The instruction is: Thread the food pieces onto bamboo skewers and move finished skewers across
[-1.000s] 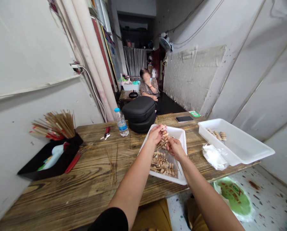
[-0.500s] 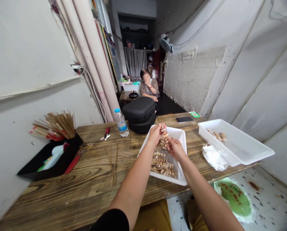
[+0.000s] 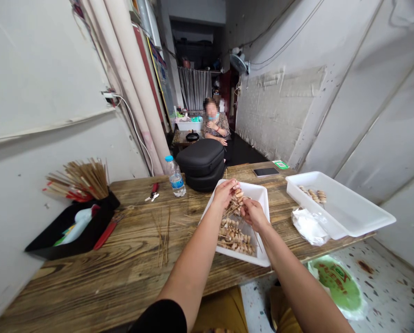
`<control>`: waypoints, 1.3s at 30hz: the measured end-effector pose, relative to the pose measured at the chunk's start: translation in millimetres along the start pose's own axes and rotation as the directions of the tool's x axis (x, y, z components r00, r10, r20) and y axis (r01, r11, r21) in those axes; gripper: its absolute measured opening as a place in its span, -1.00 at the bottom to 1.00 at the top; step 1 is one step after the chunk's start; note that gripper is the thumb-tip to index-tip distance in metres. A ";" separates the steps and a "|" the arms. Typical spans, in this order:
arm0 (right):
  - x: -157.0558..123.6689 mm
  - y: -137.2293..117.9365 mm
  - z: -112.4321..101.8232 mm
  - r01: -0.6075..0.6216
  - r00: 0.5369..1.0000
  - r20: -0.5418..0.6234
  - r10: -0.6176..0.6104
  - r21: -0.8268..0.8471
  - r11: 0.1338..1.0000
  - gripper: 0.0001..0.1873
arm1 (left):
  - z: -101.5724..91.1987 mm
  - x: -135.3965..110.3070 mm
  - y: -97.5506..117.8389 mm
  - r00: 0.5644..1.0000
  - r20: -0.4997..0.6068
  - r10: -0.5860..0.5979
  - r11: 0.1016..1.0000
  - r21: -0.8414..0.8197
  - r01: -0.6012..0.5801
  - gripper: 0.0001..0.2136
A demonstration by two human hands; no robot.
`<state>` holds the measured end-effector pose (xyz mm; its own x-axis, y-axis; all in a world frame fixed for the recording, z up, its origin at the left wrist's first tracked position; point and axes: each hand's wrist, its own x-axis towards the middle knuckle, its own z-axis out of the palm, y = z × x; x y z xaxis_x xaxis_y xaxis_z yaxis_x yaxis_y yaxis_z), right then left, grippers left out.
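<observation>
Over a white plastic tub (image 3: 266, 203), both my hands are close together at a skewer threaded with pale, meat-like pieces (image 3: 238, 198). The fingers of my left hand (image 3: 225, 192) are closed around its upper end. Lower and to the right, my right hand (image 3: 254, 214) pinches the skewer, its fingertips partly hidden. Below my hands, several loaded skewers (image 3: 237, 243) lie in the tub, their sticks pointing left. Loose bamboo sticks (image 3: 164, 238) rest on the wooden table (image 3: 130, 277) left of the tub.
A second white tub (image 3: 352, 208) with a few loaded skewers stands right, near a plastic bag (image 3: 310, 226). Behind my hands are a black case (image 3: 201, 164), water bottle (image 3: 175, 176) and phone (image 3: 265, 172). A black box (image 3: 71, 231) is left; a person (image 3: 215, 127) sits beyond.
My hands have barely shifted, with the left one turned slightly at the skewer's upper end. The seated person's hand has dropped from the face to the chest.
</observation>
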<state>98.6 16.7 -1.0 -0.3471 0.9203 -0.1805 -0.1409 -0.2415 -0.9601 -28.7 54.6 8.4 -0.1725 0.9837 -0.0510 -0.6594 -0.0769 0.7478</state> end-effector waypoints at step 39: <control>-1.7 -0.2 0.1 -0.016 0.998 0.055 0.016 0.003 1.000 -0.59 | -9.9 11.5 -1.9 0.985 -0.168 0.028 0.994 -0.099 -0.045 -0.87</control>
<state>99.1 15.2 -0.4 -0.3995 0.8980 -0.1842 -0.1382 -0.2576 -0.9563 -36.7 64.4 -0.1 -0.3112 0.9398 -0.1409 -0.7202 -0.1365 0.6803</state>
